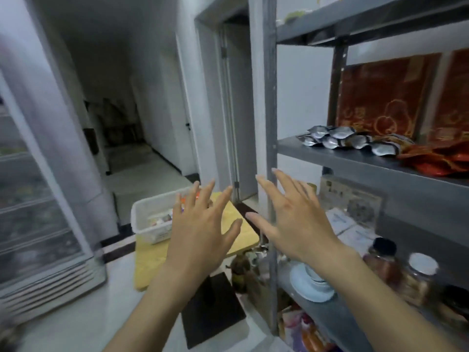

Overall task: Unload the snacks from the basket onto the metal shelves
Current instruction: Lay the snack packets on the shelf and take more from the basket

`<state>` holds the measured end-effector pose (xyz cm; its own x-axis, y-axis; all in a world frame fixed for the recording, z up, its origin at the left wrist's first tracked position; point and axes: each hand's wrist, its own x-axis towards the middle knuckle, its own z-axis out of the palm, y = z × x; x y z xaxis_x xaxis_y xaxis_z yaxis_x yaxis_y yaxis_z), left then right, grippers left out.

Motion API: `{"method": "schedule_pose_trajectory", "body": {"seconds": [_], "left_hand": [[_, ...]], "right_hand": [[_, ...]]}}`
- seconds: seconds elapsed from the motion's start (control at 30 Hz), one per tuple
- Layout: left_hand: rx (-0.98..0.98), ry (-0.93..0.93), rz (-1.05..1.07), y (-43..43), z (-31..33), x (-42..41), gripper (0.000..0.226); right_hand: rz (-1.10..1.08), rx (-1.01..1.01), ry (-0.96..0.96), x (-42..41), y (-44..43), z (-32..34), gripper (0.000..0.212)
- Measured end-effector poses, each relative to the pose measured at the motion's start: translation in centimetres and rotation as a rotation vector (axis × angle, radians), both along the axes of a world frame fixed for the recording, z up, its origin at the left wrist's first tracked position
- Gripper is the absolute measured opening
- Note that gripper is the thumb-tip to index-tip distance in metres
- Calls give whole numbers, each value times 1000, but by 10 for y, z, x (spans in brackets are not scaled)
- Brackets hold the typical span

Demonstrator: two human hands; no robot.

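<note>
Both hands, left hand [200, 232] and right hand [297, 219], hover empty, fingers spread wide, above the basket [149, 219].

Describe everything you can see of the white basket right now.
The basket is a white, rectangular, open-topped tub, apparently plastic with perforated walls. It stands upright on the far end of the yellow table. Colourful snack packets lie inside. The left hand, fingers spread, covers its right part; whether it touches is unclear.

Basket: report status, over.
Left hand, right hand open, empty. Basket on yellow table, snacks inside. Silver packets on shelf. Nothing in the way.
</note>
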<state>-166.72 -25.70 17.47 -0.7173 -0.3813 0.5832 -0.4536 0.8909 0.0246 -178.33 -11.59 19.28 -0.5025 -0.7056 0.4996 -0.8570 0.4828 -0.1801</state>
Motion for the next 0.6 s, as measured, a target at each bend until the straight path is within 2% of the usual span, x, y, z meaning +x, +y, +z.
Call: {"method": "schedule_pose_trajectory", "body": {"seconds": [0.27,0.6], "left_hand": [[124,23,127,-127,-35,53,63],[213,43,211,-270,-83,4,61]], "right_hand": [[130,11,-107,10,-144,-23,72],[272,-35,-235,-59,-298,-64,66]]}}
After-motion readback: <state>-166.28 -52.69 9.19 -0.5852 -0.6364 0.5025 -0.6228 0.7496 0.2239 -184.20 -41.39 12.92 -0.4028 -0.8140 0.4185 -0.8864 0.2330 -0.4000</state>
